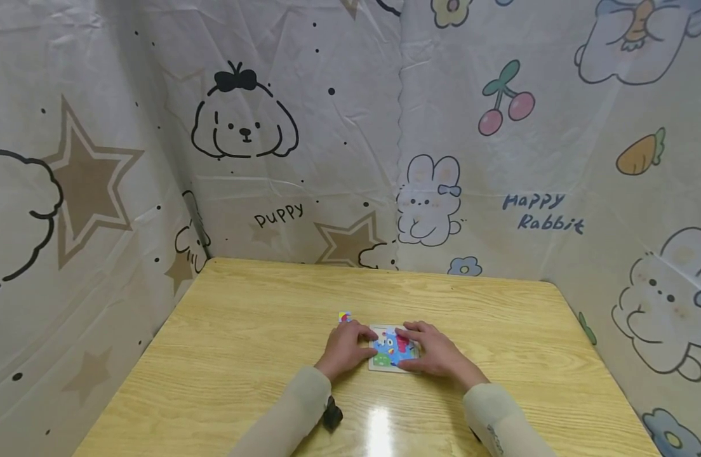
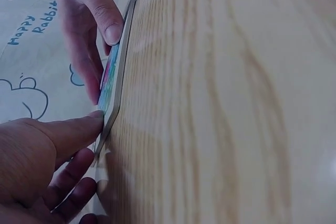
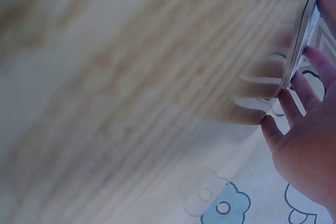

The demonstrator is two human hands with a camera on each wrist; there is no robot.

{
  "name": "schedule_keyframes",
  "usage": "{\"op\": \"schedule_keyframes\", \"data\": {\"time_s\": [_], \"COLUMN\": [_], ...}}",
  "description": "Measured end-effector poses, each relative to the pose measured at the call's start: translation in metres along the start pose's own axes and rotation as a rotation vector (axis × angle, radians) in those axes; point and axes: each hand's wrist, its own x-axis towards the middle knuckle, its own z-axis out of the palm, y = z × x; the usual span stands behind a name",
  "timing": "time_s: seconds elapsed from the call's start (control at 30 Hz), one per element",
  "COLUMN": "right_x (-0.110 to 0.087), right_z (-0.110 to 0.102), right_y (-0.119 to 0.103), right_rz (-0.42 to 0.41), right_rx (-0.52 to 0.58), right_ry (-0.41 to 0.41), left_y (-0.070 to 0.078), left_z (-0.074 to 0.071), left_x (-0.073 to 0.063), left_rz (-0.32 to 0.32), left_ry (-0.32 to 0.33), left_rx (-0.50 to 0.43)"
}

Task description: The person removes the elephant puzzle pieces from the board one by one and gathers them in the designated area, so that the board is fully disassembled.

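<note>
A small jigsaw puzzle board (image 1: 395,370) with a blue cartoon animal picture lies flat on the table between the two hands. My left hand (image 1: 345,349) grips its left side, thumb at the edge and index finger higher up; the left wrist view shows the other fingers curled beside the board. From the right, my right hand (image 1: 439,352) holds the board, thumb on the lower right part and fingers over the upper right; they partly cover the picture. Just beyond the left hand lies a loose puzzle piece (image 1: 344,316) in yellow, red and blue, partly hidden.
The wooden table (image 1: 242,330) extends around the board, with its back edge against a printed cloth (image 1: 350,127). The cloth also hangs along both sides. A black object (image 1: 332,414) sits at the left sleeve's cuff.
</note>
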Motion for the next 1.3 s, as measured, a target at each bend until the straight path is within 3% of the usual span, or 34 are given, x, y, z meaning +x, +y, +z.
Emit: {"op": "schedule_keyframes", "data": {"time_s": [1.3], "right_x": [-0.0007], "right_z": [-0.0002], "right_y": [-0.0015], "right_rz": [0.007], "right_rx": [-0.004], "right_ry": [0.005], "left_y": [0.0019], "left_z": [0.0005], "left_x": [0.0015], "left_rz": [0.075], "left_ry": [0.0], "left_rx": [-0.105]}}
